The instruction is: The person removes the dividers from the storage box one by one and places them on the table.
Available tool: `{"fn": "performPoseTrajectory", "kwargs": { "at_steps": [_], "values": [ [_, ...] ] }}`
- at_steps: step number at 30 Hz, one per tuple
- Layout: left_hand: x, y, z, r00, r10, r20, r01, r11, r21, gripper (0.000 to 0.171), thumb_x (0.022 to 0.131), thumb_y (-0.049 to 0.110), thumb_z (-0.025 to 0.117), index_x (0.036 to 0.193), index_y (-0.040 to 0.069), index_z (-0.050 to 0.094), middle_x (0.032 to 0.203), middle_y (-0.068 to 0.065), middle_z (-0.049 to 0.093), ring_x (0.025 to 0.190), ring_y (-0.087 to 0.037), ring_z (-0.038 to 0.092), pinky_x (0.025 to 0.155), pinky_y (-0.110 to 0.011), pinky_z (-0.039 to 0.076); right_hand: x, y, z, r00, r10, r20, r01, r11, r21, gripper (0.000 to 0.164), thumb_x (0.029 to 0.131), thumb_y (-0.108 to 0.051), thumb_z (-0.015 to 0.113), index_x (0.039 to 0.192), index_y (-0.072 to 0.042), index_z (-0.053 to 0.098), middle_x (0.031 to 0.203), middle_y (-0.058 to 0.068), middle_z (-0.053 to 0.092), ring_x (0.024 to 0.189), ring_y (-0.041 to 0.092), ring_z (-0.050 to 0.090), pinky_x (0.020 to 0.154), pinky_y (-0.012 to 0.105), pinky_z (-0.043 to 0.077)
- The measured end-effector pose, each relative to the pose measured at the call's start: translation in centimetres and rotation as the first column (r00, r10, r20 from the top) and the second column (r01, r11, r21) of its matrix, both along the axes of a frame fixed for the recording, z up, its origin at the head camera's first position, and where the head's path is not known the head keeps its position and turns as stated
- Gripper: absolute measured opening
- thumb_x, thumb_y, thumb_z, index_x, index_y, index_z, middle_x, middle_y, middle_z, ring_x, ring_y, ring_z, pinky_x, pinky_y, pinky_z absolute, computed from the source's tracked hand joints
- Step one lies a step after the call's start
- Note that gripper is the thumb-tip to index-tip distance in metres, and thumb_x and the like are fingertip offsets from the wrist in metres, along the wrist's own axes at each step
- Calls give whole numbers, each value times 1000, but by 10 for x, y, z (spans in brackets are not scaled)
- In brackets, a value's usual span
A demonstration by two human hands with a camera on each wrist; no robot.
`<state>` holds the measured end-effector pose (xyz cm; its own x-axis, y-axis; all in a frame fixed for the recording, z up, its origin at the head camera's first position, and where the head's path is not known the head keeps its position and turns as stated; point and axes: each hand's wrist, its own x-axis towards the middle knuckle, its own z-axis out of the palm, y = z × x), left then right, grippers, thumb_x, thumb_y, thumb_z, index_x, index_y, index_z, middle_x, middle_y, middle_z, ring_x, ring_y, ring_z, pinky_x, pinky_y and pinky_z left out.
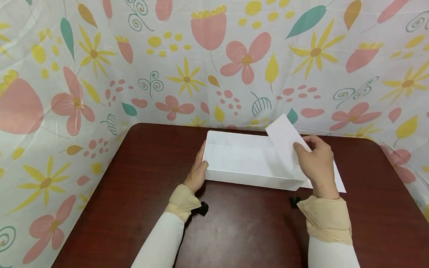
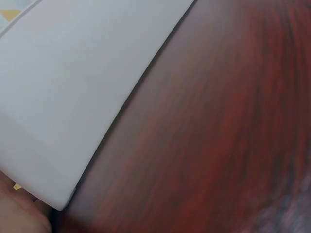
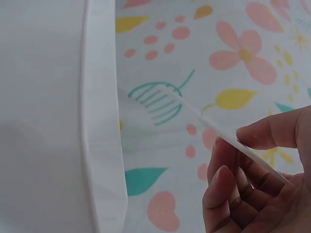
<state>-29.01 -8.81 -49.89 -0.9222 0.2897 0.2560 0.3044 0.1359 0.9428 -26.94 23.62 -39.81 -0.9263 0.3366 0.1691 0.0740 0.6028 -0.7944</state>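
A shallow white box (image 1: 249, 152), open at the top, stands on the dark red-brown table. My left hand (image 1: 197, 172) holds the box's left end, the thumb near its front corner. In the left wrist view only part of that hand (image 2: 22, 213) shows, beside the end of the box wall (image 2: 82, 92). My right hand (image 1: 316, 161) pinches a thin white card (image 1: 284, 141), tilted above the box's right end. The right wrist view shows the card (image 3: 223, 133) nearly edge-on between thumb and fingers. Under the right hand lies another flat white piece (image 1: 339, 180), partly hidden.
The tabletop (image 1: 240, 236) reaches back to a hanging flower-print sheet (image 1: 181, 43), which also runs down the left side. Black pieces (image 1: 202, 208) sit by the left wrist, with another black piece (image 1: 294, 202) by the right.
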Motion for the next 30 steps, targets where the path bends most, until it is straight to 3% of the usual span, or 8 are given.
{"fn": "performPoseTrajectory", "kwargs": {
  "at_steps": [8,13,25,30],
  "values": [
    [0,-1,-1,1000,-7,-7,7,1000,-3,70,90,-2,25,155,6,3,160,-12,4,142,-20,4,113,-57,11,3,17,2,999,-44,32,44,999,-13,39,91,-38,58,114,-6,64,113,16,62,87,23,56,59,23,46],
    [0,0,0,1000,-2,-14,2,1000,-6,70,90,-3,25,155,7,3,160,-12,4,142,-21,4,113,-57,11,4,34,3,996,-79,39,80,996,-36,40,92,-36,58,115,-4,61,113,14,60,80,18,57,55,20,46],
    [0,0,2,1000,3,-5,-3,1000,-5,71,89,0,26,155,5,3,160,-15,5,142,-24,4,112,-59,11,14,82,2,976,-204,81,217,957,-192,29,89,-32,64,108,-10,62,82,-8,58,68,7,58,50,18,49],
    [1,0,4,1000,0,-20,0,1000,-6,72,88,-4,26,155,6,3,160,-16,5,142,-26,4,112,-58,11,17,96,2,966,-233,107,252,940,-229,22,87,-27,67,104,-13,62,80,-9,57,66,7,57,49,18,48]
  ]
}}
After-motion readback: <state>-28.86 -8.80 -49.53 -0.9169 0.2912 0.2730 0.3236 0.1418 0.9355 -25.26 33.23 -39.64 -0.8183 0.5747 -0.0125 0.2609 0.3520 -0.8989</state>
